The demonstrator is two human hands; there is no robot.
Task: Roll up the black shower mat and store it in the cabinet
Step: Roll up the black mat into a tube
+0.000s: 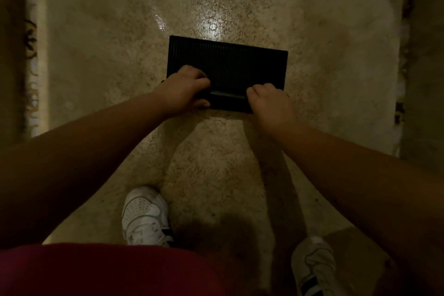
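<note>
The black shower mat [228, 65] lies on the speckled stone floor in front of me, its far part flat and its studded surface facing up. Its near edge is curled into a small roll [227, 98]. My left hand [185, 90] grips the roll at its left end, fingers wrapped over the top and thumb underneath. At the right end of the roll, my right hand [270, 101] is closed over it in the same way. No cabinet is in view.
My two white trainers [144, 216] [313, 264] stand on the floor near me. A patterned rug edge [32, 67] runs down the left side. A dark wall or door edge [406, 55] borders the floor on the right. The room is dim.
</note>
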